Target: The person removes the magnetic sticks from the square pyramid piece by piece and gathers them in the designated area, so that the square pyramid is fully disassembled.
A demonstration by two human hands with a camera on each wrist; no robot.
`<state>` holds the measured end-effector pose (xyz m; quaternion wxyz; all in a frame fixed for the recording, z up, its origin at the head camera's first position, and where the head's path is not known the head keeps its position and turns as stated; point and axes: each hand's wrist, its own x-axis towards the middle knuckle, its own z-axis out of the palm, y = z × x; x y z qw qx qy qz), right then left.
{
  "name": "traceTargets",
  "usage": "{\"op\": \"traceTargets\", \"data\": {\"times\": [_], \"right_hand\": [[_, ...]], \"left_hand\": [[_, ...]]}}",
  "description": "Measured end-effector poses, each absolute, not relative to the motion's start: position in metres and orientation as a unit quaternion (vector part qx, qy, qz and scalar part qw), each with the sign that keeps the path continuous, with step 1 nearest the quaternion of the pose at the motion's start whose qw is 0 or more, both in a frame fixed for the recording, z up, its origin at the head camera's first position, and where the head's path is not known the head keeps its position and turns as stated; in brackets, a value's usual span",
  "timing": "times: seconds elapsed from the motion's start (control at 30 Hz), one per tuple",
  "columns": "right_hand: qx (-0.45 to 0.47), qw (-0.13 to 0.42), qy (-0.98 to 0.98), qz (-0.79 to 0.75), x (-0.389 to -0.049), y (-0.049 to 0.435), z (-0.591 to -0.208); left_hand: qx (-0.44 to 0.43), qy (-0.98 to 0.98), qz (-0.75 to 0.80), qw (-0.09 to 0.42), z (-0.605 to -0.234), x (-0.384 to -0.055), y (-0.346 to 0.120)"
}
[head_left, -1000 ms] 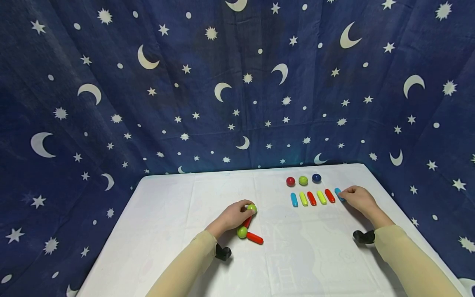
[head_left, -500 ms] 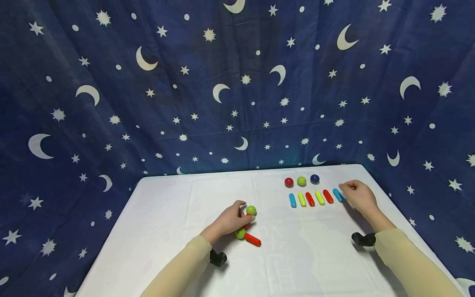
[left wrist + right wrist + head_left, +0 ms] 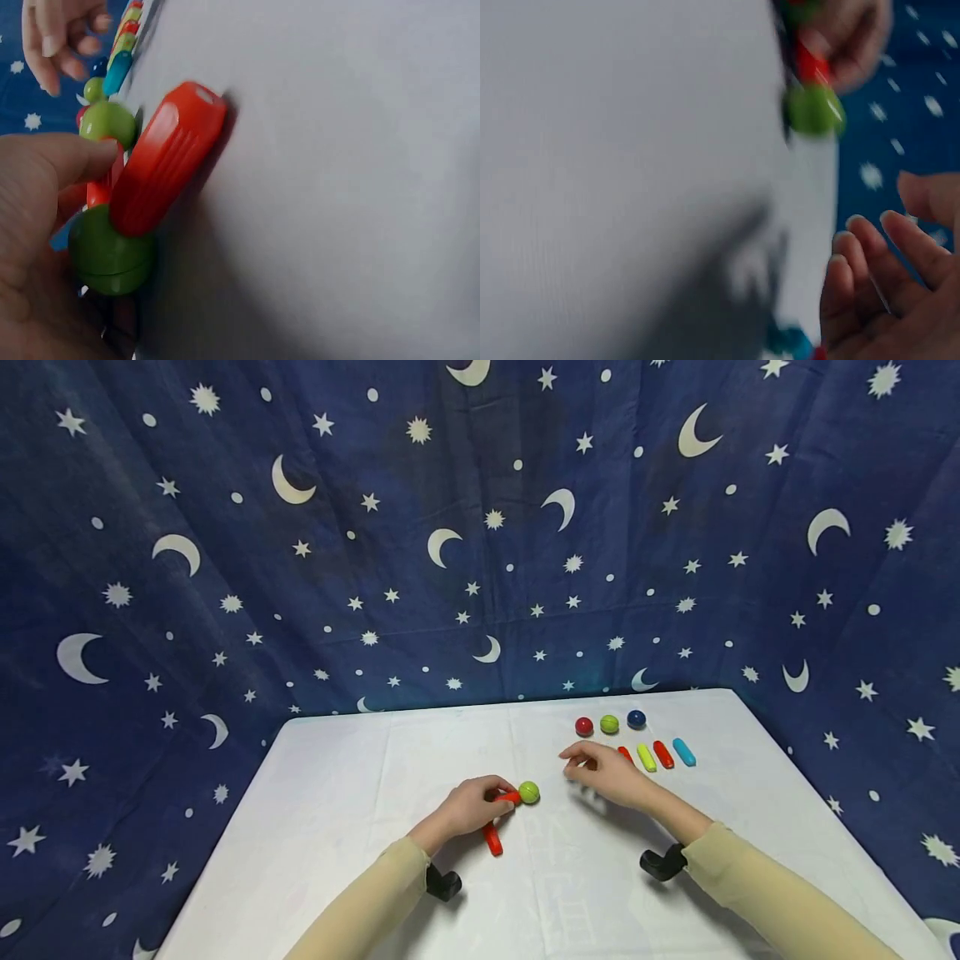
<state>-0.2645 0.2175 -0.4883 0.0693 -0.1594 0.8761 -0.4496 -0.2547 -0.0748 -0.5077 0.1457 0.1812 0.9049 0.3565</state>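
Note:
My left hand [image 3: 472, 804] pinches a red toy rod [image 3: 510, 797] between thumb and fingers. At that rod's right end sits a green ball [image 3: 528, 792]. A second green ball [image 3: 112, 259], hidden behind the hand in the head view, joins the rod's other end. From it a second red rod [image 3: 171, 154] sticks out at an angle, low over the white tabletop. My right hand [image 3: 611, 774] hovers with relaxed fingers and nothing in them, between this joined piece and the row of loose rods. It covers the row's left end in the head view.
Loose red [image 3: 663, 754], yellow [image 3: 646, 757] and blue rods [image 3: 684, 752] lie in a row at the back right. Behind them sit a red ball [image 3: 584, 727], a green ball [image 3: 609, 724] and a dark blue ball [image 3: 636, 719]. A starry curtain [image 3: 480, 568] borders the table.
My right hand has left the blue rod at the row's right end and moved left toward the middle. My left hand has turned the joined piece, so its far ball now points right.

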Motion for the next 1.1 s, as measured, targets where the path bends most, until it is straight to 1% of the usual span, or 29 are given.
{"op": "traceTargets", "data": {"times": [0.1, 0.17, 0.3, 0.53, 0.77, 1.1], "right_hand": [[-0.187, 0.123, 0.87, -0.439, -0.265, 0.192, -0.502], [-0.192, 0.139, 0.872, -0.427, -0.266, 0.182, -0.509], [-0.197, 0.139, 0.875, -0.42, -0.267, 0.17, -0.514], [-0.208, 0.131, 0.876, -0.415, -0.269, 0.164, -0.516], [-0.213, 0.143, 0.871, -0.419, -0.269, 0.164, -0.516], [-0.213, 0.167, 0.869, -0.413, -0.27, 0.167, -0.517]], "left_hand": [[0.183, 0.898, 0.369, 0.154, -0.508, -0.258, -0.075], [0.184, 0.893, 0.377, 0.163, -0.508, -0.259, -0.075], [0.186, 0.883, 0.393, 0.175, -0.507, -0.261, -0.073], [0.174, 0.885, 0.396, 0.173, -0.507, -0.261, -0.074], [0.166, 0.879, 0.406, 0.185, -0.506, -0.262, -0.074], [0.17, 0.879, 0.404, 0.187, -0.506, -0.261, -0.076]]}}
